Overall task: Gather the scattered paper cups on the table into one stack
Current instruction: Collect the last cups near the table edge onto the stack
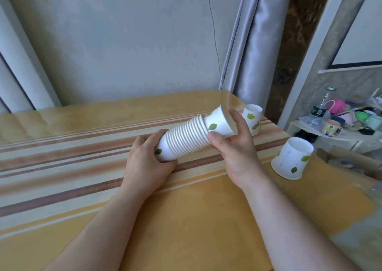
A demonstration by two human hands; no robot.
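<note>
A long stack of white paper cups with green leaf prints (187,139) lies almost level above the table, tilted up to the right. My left hand (145,160) grips its lower left end. My right hand (235,146) holds the outermost cup (220,123) at the upper right end, with fingers over that cup's end. Two loose cups stand upside down on the table: one at the far right edge (252,119), just behind my right hand, and a nearer one (292,158) to the right of my right wrist.
The table carries a yellow cloth with brown and cream stripes (82,157). A grey curtain (248,43) and a thin hanging cable (215,35) are behind it. To the right, a low shelf (306,126) holds a plastic bottle and cluttered small items.
</note>
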